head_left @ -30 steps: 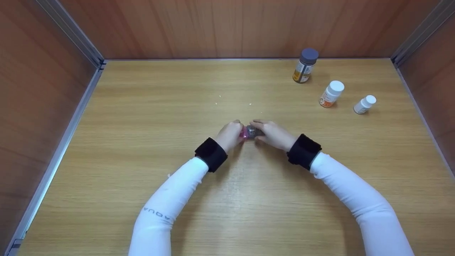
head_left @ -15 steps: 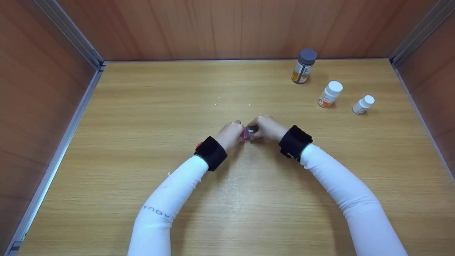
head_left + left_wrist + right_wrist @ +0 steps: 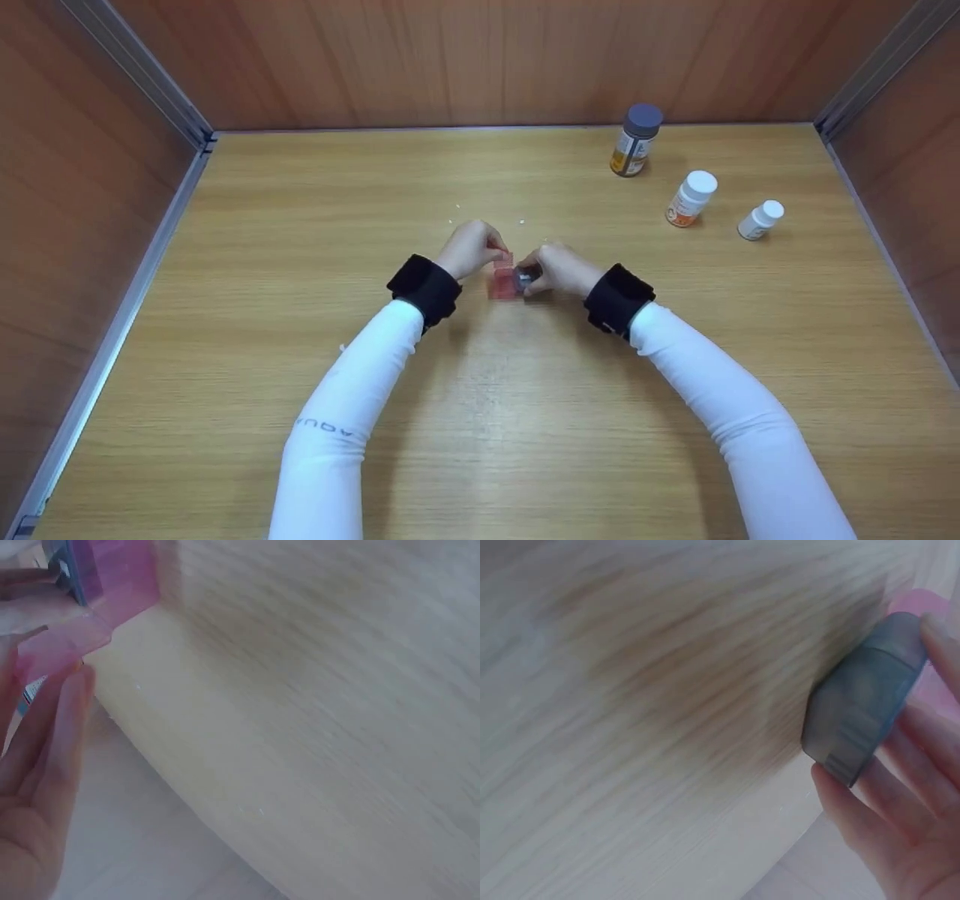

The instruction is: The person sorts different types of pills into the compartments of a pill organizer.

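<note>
Near the middle of the table is a small translucent box with a pink part (image 3: 503, 285) and a dark grey part (image 3: 523, 280) side by side; whether they are joined I cannot tell. The pink part's flap-like lid (image 3: 64, 649) stands raised, and my left hand (image 3: 471, 250) pinches it between thumb and fingers. From the right, my right hand (image 3: 566, 271) grips the smoky grey part, its rounded end and flat side showing in the right wrist view. Whatever lies inside the box cannot be made out.
At the back right stand a dark-capped bottle (image 3: 635, 140), a white bottle with an orange label (image 3: 691, 199) and a smaller white bottle (image 3: 760, 220). Several white crumbs (image 3: 522, 221) lie beyond the hands. Wooden panels (image 3: 465, 60) border the table's back and sides.
My left hand has moved up and left from the pink part and lifted its lid. My right hand shifted slightly left and took a closer grip on the grey part.
</note>
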Demonstrator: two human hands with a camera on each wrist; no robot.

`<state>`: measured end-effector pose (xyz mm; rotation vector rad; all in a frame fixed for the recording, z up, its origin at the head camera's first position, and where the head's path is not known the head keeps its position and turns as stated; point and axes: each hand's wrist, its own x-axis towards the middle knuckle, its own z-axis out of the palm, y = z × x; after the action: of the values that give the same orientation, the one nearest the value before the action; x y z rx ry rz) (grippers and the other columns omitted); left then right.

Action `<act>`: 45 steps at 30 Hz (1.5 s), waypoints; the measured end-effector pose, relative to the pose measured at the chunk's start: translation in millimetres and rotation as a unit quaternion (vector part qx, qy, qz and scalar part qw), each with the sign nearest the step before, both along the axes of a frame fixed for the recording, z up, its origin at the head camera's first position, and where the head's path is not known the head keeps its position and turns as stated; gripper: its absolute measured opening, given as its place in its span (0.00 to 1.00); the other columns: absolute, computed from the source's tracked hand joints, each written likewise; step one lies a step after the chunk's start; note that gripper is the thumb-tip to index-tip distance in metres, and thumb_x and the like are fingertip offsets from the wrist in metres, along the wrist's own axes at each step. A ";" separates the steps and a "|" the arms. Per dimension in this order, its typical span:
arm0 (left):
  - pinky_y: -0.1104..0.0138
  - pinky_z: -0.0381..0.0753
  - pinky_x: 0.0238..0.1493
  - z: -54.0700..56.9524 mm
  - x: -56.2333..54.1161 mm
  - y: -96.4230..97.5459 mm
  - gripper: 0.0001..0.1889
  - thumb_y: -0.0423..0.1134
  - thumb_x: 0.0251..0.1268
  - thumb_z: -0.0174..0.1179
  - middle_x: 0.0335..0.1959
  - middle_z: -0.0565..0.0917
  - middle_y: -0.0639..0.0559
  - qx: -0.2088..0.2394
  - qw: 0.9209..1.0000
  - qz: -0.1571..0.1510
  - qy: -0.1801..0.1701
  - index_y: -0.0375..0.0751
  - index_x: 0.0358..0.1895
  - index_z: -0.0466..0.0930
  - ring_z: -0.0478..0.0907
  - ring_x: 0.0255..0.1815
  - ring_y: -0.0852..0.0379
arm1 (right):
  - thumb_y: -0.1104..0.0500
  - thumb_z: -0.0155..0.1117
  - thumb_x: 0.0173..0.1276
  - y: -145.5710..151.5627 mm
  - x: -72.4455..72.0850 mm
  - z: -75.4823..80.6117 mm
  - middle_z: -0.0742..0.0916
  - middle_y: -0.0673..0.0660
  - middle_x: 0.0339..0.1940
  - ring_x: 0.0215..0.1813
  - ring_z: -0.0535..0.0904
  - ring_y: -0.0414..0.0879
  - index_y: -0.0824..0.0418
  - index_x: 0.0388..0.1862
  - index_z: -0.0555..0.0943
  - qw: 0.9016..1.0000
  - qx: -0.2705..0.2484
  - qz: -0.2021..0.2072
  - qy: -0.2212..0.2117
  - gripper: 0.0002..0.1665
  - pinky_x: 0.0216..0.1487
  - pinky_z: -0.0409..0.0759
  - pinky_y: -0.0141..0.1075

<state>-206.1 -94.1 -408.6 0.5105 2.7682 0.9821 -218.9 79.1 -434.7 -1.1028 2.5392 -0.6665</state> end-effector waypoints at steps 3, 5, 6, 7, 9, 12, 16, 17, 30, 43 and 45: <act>0.67 0.76 0.37 0.5 -6.1 1.8 0.05 0.30 0.53 0.60 0.30 0.83 0.42 0.001 0.999 0.036 0.015 0.30 0.29 0.82 0.77 0.32 0.52 | 0.62 0.70 0.46 0.2 0.2 -0.3 0.85 0.60 0.34 0.34 0.79 0.47 0.68 0.39 0.81 1.000 0.005 -0.005 -0.003 0.19 0.38 0.77 0.37; 0.66 0.76 0.37 -1.3 -9.6 3.0 0.05 0.30 0.53 0.59 0.30 0.83 0.42 -0.009 0.998 0.050 0.026 0.30 0.29 0.82 0.77 0.32 0.52 | 0.63 0.70 0.46 0.3 0.5 -0.2 0.85 0.60 0.34 0.34 0.79 0.47 0.68 0.38 0.81 1.000 0.006 -0.008 -0.006 0.18 0.38 0.77 0.37; 0.66 0.76 0.38 -2.5 -11.1 3.6 0.05 0.30 0.54 0.58 0.31 0.83 0.42 -0.015 0.998 0.053 0.030 0.30 0.30 0.82 0.78 0.33 0.52 | 0.63 0.70 0.46 0.2 0.6 -0.1 0.85 0.60 0.34 0.34 0.80 0.48 0.67 0.38 0.81 1.000 0.004 -0.009 -0.009 0.18 0.38 0.77 0.37; 0.66 0.76 0.39 -3.9 -12.3 4.1 0.05 0.29 0.55 0.58 0.32 0.83 0.42 -0.021 0.998 0.056 0.033 0.30 0.31 0.82 0.78 0.35 0.52 | 0.63 0.70 0.46 0.2 0.7 0.1 0.85 0.60 0.34 0.34 0.80 0.48 0.67 0.38 0.82 1.000 0.003 -0.010 -0.011 0.17 0.38 0.77 0.37; 0.65 0.76 0.42 -6.6 -14.0 4.8 0.07 0.27 0.56 0.55 0.36 0.83 0.42 -0.033 0.997 0.060 0.031 0.30 0.34 0.82 0.78 0.39 0.50 | 0.63 0.69 0.47 0.1 0.8 0.0 0.85 0.60 0.34 0.35 0.80 0.48 0.67 0.38 0.81 1.000 0.000 -0.009 -0.014 0.17 0.39 0.77 0.37; 0.64 0.75 0.47 -9.9 -15.4 6.0 0.10 0.25 0.57 0.51 0.41 0.81 0.40 -0.049 0.997 0.062 0.007 0.29 0.39 0.81 0.77 0.44 0.49 | 0.64 0.69 0.47 0.0 0.9 -0.1 0.85 0.60 0.33 0.35 0.80 0.49 0.67 0.38 0.82 1.000 -0.005 -0.010 -0.017 0.17 0.39 0.77 0.37; 0.64 0.72 0.51 -12.4 -15.2 7.5 0.12 0.27 0.58 0.51 0.45 0.79 0.39 -0.087 0.995 0.050 -0.021 0.29 0.43 0.79 0.74 0.49 0.47 | 0.63 0.70 0.46 0.5 1.2 -0.2 0.85 0.61 0.33 0.35 0.80 0.50 0.68 0.38 0.81 1.000 -0.007 -0.012 -0.008 0.18 0.40 0.78 0.37; 0.63 0.71 0.52 -13.0 -14.8 7.7 0.12 0.27 0.58 0.52 0.45 0.78 0.38 -0.100 0.994 0.044 -0.022 0.29 0.44 0.78 0.73 0.49 0.46 | 0.63 0.70 0.46 0.5 1.4 -0.1 0.85 0.61 0.34 0.36 0.80 0.50 0.68 0.39 0.81 1.000 -0.007 -0.012 -0.004 0.18 0.40 0.78 0.38; 0.61 0.72 0.46 -19.6 -10.3 11.5 0.11 0.26 0.54 0.49 0.41 0.76 0.38 -0.165 0.986 0.007 -0.035 0.29 0.39 0.80 0.72 0.43 0.46 | 0.64 0.70 0.47 0.4 2.6 -0.1 0.84 0.63 0.35 0.36 0.80 0.50 0.71 0.42 0.79 1.000 -0.003 -0.020 -0.007 0.22 0.39 0.78 0.37; 0.57 0.66 0.58 -5.1 21.6 -0.6 0.19 0.26 0.56 0.48 0.56 0.68 0.33 -0.155 0.987 -0.030 0.028 0.27 0.53 0.70 0.66 0.56 0.39 | 0.55 0.64 0.56 8.7 -4.5 12.9 0.80 0.66 0.48 0.47 0.76 0.55 0.72 0.51 0.73 0.998 -0.032 -0.051 -0.029 0.28 0.49 0.74 0.42; 0.56 0.63 0.59 -3.3 29.2 -4.4 0.21 0.27 0.58 0.48 0.59 0.66 0.33 -0.141 0.989 -0.029 0.034 0.29 0.57 0.67 0.64 0.58 0.38 | 0.54 0.60 0.59 16.9 -16.5 24.5 0.77 0.67 0.52 0.51 0.74 0.56 0.71 0.54 0.70 0.993 -0.057 -0.100 -0.030 0.29 0.52 0.72 0.43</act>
<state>-177.0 -98.6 -411.9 0.5858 2.8680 0.5572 -235.4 95.9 -410.2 -0.8541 2.6099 -0.8909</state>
